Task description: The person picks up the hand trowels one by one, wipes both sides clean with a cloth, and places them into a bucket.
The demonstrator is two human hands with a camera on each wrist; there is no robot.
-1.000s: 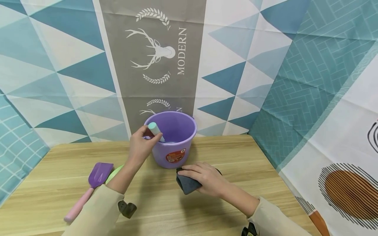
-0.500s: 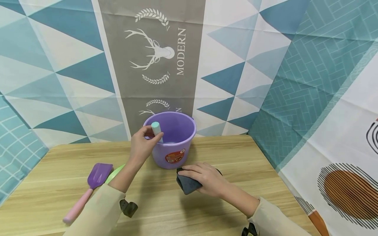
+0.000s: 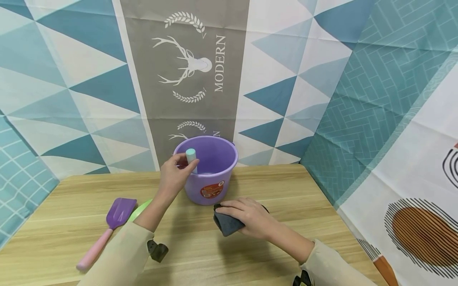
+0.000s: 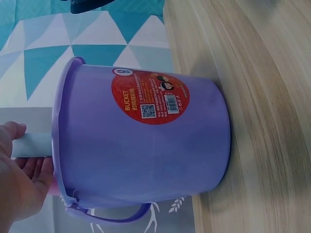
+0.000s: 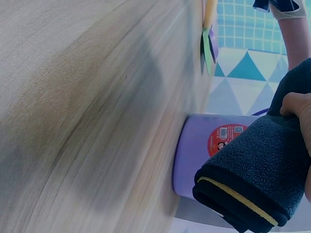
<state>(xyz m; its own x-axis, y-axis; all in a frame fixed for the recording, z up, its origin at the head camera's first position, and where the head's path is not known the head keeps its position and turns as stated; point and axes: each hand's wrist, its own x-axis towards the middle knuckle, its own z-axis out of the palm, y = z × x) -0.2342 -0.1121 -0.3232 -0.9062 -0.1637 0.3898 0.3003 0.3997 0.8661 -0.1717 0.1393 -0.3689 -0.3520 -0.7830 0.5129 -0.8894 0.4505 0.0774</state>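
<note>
Pale handle has straightened; left forearm partly hides a green tool.

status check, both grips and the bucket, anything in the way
Left grip pinching pale cylinder, partly inside purple bucket. Right grip holding dark cloth. Bucket upright on table. Nothing seen blocking either grip.

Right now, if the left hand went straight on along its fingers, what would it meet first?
The left hand, holding the pale blue cylinder, would probably meet the inside of the purple bucket; depth is unclear.

Free room right of bucket
</note>
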